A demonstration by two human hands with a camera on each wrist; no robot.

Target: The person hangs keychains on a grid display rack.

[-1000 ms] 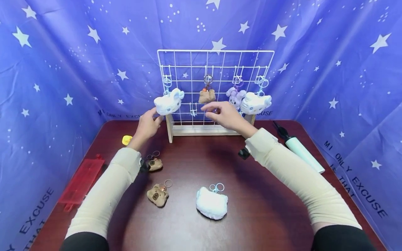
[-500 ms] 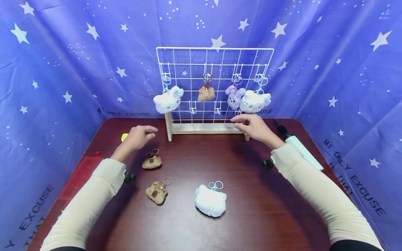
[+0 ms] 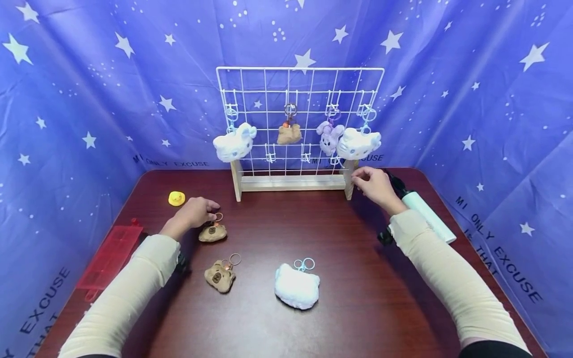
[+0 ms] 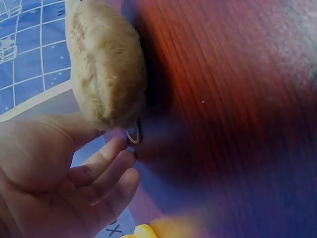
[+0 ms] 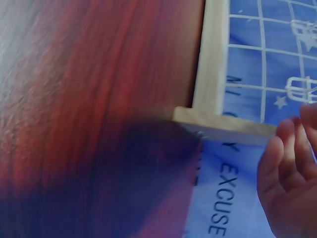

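Observation:
My left hand (image 3: 192, 213) reaches over the key ring of a brown plush keychain (image 3: 213, 233) lying on the left of the table. In the left wrist view, its fingers are loosely bent beside the metal ring (image 4: 138, 135), and the brown plush (image 4: 106, 64) hides the thumb tip. No firm grip shows. My right hand (image 3: 378, 188) is by the right wooden foot (image 3: 349, 181) of the rack, fingers loosely bent and holding nothing visible. A second brown plush keychain (image 3: 220, 276) and a white plush keychain (image 3: 297, 287) lie nearer the front.
On the white wire grid rack (image 3: 297, 184) hang a left white plush (image 3: 234, 143), a brown plush (image 3: 289, 134), a purple rabbit plush (image 3: 329, 139) and a right white plush (image 3: 359, 144). A yellow duck (image 3: 176, 199), red tray (image 3: 109, 258) and pale green cylinder (image 3: 429, 217) lie around.
My left hand has left the hanging white plush at the rack's left and come down to the brown keychain's ring. My right hand has moved right and down, away from the grid's middle.

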